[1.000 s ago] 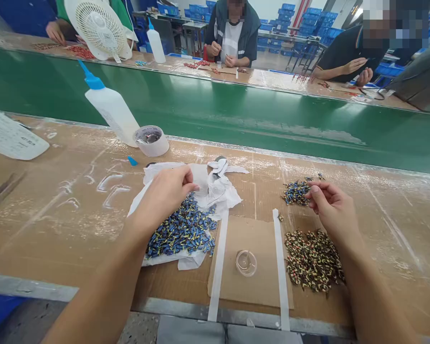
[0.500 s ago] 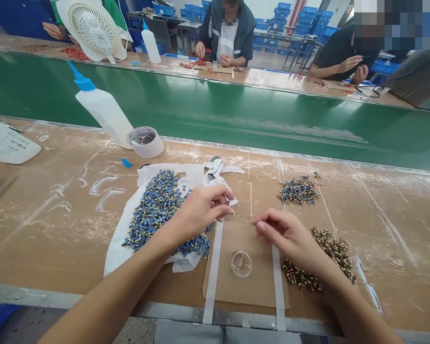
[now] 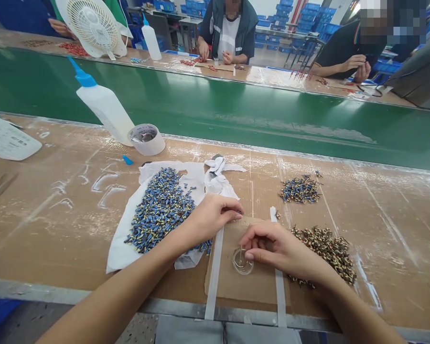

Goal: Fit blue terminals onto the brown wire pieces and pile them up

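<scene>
My left hand is closed in a pinch above the back edge of a cardboard pad; whatever it holds is too small to make out. My right hand has thumb and fingertips at the top of a thin stick, which stands in a small clear round cup on the pad. Left of the pad, many tiny blue and yellow pieces lie heaped on white paper. A pile of small cream and dark pieces lies beside my right wrist, partly hidden by it.
A smaller blue and dark pile lies farther back right. A tape roll and a white squeeze bottle stand at the back left. Beyond the green strip, other people sit working, near a white fan.
My right hand has moved left and toward me, down to the stick in the cup. My left hand has shifted slightly right and nearer. The view has tilted a little.
</scene>
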{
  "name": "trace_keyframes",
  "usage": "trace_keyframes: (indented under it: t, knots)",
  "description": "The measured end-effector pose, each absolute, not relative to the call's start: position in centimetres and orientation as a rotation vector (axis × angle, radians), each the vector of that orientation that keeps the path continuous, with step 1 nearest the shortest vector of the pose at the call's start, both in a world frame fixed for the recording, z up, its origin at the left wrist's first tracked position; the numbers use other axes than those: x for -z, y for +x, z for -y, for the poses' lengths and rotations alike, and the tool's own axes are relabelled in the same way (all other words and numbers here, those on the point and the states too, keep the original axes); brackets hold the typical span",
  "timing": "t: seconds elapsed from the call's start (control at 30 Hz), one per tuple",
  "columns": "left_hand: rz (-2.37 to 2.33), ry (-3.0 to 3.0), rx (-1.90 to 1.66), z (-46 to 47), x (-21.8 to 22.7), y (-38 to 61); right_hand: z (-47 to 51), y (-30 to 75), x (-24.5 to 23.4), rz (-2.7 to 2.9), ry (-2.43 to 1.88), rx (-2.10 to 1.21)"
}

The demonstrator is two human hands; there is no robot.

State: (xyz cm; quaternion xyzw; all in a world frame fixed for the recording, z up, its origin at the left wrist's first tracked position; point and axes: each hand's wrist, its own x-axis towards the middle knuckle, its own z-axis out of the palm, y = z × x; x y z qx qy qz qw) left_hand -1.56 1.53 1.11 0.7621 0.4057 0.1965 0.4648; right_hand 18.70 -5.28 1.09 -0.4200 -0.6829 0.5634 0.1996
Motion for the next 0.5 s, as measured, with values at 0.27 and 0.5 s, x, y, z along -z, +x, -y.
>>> trace_keyframes:
  t: [0.27, 0.5]
  knots:
    - [-0.989, 1.806, -0.463, -1.12, -0.26, -1.01, 5.24, 18.01, -0.8, 1.985, -1.104, -1.324]
    - [-0.975, 1.736, -0.582, -1.0, -0.48, -0.58, 5.17, 18.64, -1.14, 2.029, -1.042, -1.36]
